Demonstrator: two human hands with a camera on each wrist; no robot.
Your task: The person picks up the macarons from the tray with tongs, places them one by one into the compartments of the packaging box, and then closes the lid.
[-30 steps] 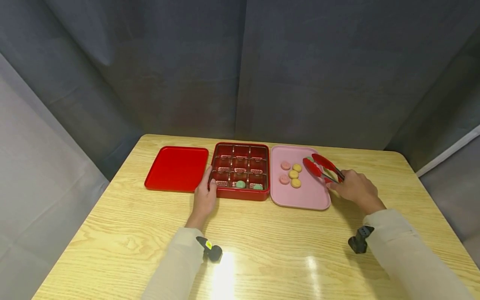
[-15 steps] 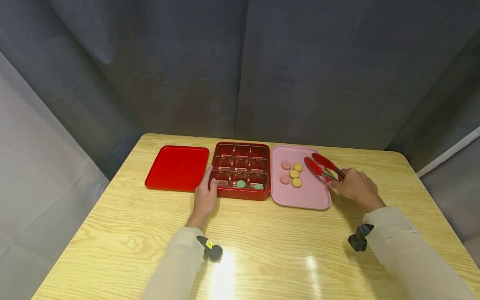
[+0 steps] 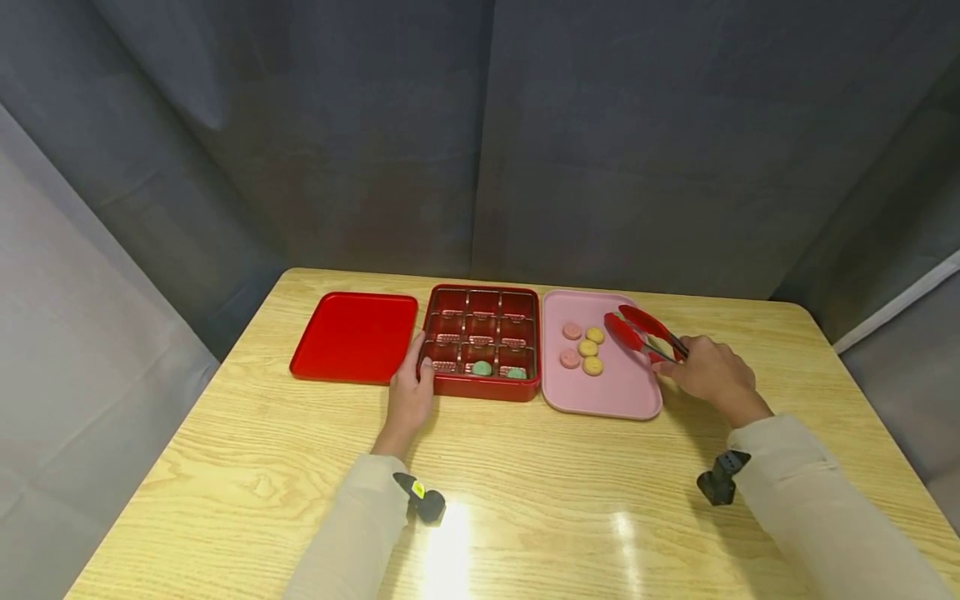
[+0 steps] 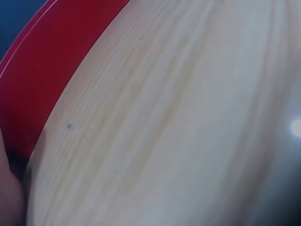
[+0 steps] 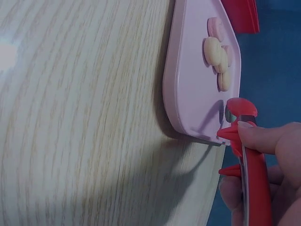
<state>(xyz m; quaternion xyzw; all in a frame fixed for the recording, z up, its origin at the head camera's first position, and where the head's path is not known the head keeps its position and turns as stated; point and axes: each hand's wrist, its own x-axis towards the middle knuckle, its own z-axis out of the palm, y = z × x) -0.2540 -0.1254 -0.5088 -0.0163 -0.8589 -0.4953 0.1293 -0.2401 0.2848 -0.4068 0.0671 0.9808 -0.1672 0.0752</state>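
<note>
At the front left corner of the red divided box (image 3: 486, 389), my left hand (image 3: 408, 398) holds on, fingers along the side and thumb at the rim. Green macarons (image 3: 482, 367) lie in two of its front compartments. My right hand (image 3: 711, 377) grips red tongs (image 5: 258, 188), whose heads are over the pink tray (image 3: 611, 402). A green macaron (image 5: 229, 116) shows at the tong heads, partly hidden; I cannot tell if they squeeze it. Yellow macarons (image 3: 588, 348) and pink macarons (image 3: 572, 331) lie on the tray.
A flat red lid (image 3: 356, 337) lies left of the box. The tray stands close beside the box's right side. All rest on a wooden table (image 3: 525, 475), with a grey curtain (image 3: 480, 150) behind its far edge.
The tong heads have shifted a little right, then back left over the tray. My left hand, the box and the other macarons look the same.
</note>
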